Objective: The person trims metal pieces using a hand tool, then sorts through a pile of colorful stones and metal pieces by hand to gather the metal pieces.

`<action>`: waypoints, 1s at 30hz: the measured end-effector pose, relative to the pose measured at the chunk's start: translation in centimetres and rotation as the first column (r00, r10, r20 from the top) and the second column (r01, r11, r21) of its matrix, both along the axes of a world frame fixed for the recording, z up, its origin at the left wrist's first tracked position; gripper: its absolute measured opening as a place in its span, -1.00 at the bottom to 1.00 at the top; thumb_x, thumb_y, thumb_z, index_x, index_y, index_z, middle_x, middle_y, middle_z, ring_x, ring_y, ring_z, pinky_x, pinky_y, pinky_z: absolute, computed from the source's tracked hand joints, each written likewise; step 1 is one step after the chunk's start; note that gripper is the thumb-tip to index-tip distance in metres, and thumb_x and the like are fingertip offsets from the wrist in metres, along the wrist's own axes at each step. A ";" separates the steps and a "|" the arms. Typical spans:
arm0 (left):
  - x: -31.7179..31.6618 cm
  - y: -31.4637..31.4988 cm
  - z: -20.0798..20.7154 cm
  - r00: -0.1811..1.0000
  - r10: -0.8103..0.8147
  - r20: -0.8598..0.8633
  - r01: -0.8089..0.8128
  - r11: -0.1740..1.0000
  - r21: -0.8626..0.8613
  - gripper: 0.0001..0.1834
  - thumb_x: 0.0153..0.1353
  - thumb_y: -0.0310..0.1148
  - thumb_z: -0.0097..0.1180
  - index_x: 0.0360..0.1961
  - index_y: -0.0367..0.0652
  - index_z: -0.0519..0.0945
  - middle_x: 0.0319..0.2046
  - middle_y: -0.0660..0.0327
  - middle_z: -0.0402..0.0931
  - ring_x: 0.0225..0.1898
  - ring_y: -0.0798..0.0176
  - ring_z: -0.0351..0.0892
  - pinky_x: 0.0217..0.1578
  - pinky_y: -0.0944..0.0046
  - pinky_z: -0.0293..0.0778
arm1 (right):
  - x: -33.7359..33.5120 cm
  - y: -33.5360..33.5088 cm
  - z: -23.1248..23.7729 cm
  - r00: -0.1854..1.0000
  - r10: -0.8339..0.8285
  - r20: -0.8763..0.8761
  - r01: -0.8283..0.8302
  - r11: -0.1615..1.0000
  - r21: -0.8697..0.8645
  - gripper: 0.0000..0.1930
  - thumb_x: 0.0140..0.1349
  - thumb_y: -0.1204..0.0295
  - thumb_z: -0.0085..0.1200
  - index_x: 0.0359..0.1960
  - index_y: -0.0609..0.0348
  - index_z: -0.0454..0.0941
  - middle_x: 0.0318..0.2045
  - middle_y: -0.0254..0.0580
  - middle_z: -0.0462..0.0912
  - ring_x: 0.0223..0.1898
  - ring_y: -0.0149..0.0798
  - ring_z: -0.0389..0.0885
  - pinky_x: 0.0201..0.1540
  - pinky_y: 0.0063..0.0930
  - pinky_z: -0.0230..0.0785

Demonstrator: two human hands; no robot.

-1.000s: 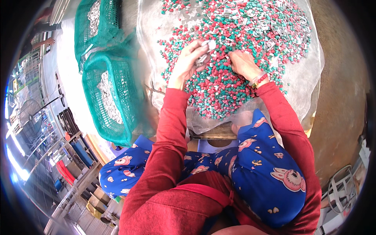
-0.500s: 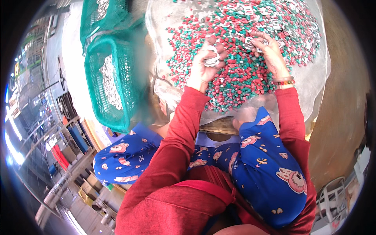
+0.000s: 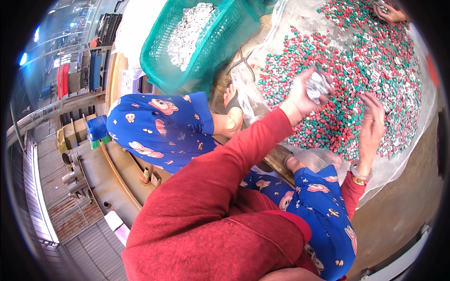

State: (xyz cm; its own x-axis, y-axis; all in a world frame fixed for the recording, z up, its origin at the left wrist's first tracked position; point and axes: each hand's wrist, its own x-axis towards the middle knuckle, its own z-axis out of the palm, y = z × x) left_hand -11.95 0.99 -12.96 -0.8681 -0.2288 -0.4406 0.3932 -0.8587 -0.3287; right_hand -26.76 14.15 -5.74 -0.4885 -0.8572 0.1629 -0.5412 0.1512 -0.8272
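My left hand (image 3: 300, 97) is closed round a bunch of flat, silver metal buckle-like pieces (image 3: 318, 87), held above the spread of small red, green and whitish cone-shaped pellets (image 3: 328, 122). Lower and to the right, my right hand (image 3: 371, 122) hovers over the same pellets, fingers stretched out, with nothing visible in it. More silver pieces (image 3: 374, 76) lie scattered among the pellets to the right. The pellets rest on a translucent white sheet (image 3: 424, 96).
A green mesh-lined basket (image 3: 157, 70) holding a heap of silver pieces (image 3: 190, 35) stands at upper left. Another person's hand (image 3: 390, 13) works over the pellets at upper right. My bare foot (image 3: 229, 95) is beside the sheet's left edge.
The view has swung, so the basket and pellets sit differently. Silver pieces seen in my right hand before no longer show there; my left hand's bunch looks fuller. Another person's hand has appeared.
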 end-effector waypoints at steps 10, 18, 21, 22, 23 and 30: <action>15.9 -19.3 6.9 0.519 0.786 -0.335 -0.853 0.453 -0.258 0.04 0.02 0.36 -0.10 0.21 -0.38 0.02 0.15 -0.17 0.06 0.14 -0.16 0.17 0.06 -0.11 0.31 | -5.6 7.6 -1.0 0.820 -0.482 0.310 0.495 0.868 0.041 -0.56 0.32 0.19 -0.16 0.12 0.22 0.34 0.08 -0.08 0.41 0.04 -0.24 0.42 0.08 -0.38 0.28; 4.0 -12.5 5.5 0.921 0.236 -0.309 -0.362 0.814 -0.454 -0.40 0.26 -0.13 -0.08 0.16 -0.38 0.21 -0.27 0.13 0.39 -0.23 0.23 0.35 -0.14 0.20 0.34 | -14.5 16.2 -14.2 0.529 -0.800 0.284 0.627 0.594 0.504 -0.25 0.04 0.46 0.16 0.27 0.18 0.04 0.04 0.20 0.36 -0.21 -0.13 0.57 -0.37 -0.39 0.56; -5.5 -7.5 4.4 0.830 -0.338 0.444 0.530 0.229 -0.816 -0.51 0.17 -0.28 0.07 0.09 -0.27 0.35 -0.14 0.08 0.50 -0.25 0.27 0.53 -0.22 0.34 0.43 | -13.9 16.9 -17.9 0.697 -0.715 0.064 0.604 0.632 0.486 -0.25 -0.08 0.58 0.15 0.23 0.21 0.12 -0.01 0.04 0.42 -0.35 -0.27 0.58 -0.43 -0.47 0.50; -8.3 -5.6 4.7 0.676 -0.332 0.658 0.656 -0.135 -0.742 -0.37 0.05 -0.35 0.21 0.13 -0.32 0.30 -0.16 0.02 0.48 -0.22 0.21 0.54 -0.12 0.33 0.44 | -13.9 16.4 -18.5 0.808 -0.582 -0.091 0.558 0.708 0.433 -0.25 -0.11 0.61 0.14 0.21 0.23 0.15 -0.02 -0.01 0.44 -0.38 -0.32 0.58 -0.45 -0.50 0.47; -10.3 -5.1 2.8 0.648 -0.194 0.737 0.624 -0.419 -0.659 -0.27 -0.02 -0.32 0.28 0.17 -0.27 0.26 -0.12 0.00 0.45 -0.16 0.16 0.52 -0.08 0.31 0.42 | -12.4 14.5 -18.0 0.798 -0.602 -0.027 0.564 0.731 0.385 -0.30 -0.13 0.59 0.15 0.17 0.22 0.21 -0.07 -0.03 0.48 -0.32 -0.28 0.57 -0.32 -0.44 0.46; -20.8 -5.3 -5.8 0.693 0.392 0.605 0.616 -0.758 -0.215 0.05 -0.39 -0.39 0.47 0.23 0.29 0.20 0.26 -0.04 -0.01 0.27 -0.23 -0.06 0.20 -0.17 0.08 | -5.3 6.9 -16.3 0.930 -0.364 0.057 0.337 0.904 0.263 -0.24 -0.15 0.61 0.06 0.22 0.20 0.13 0.05 0.07 0.40 0.04 -0.02 0.42 0.03 -0.34 0.28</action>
State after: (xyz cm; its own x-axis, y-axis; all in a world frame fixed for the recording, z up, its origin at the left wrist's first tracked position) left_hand -32.78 -4.27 -18.75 -0.9074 -0.3968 -0.1385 -0.3798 0.6330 0.6746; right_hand -32.10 21.02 -22.08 -0.7674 -0.6338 -0.0967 -0.3301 0.5198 -0.7879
